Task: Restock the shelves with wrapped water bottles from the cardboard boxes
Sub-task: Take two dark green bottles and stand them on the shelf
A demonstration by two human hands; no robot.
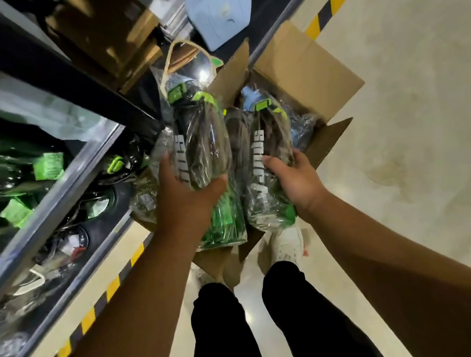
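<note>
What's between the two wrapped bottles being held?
Head view: another wrapped bottle in the cardboard box, in the gap between the left bottle and right bottle.

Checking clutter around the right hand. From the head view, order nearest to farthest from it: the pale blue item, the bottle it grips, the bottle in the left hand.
1. Right bottle: gripped by the right hand itself.
2. Left bottle: beside it, held by the left hand.
3. Pale blue item: far ahead, top of view.

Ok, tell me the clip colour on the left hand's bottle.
Bright green clip on the bottle in the left hand; head view.
</note>
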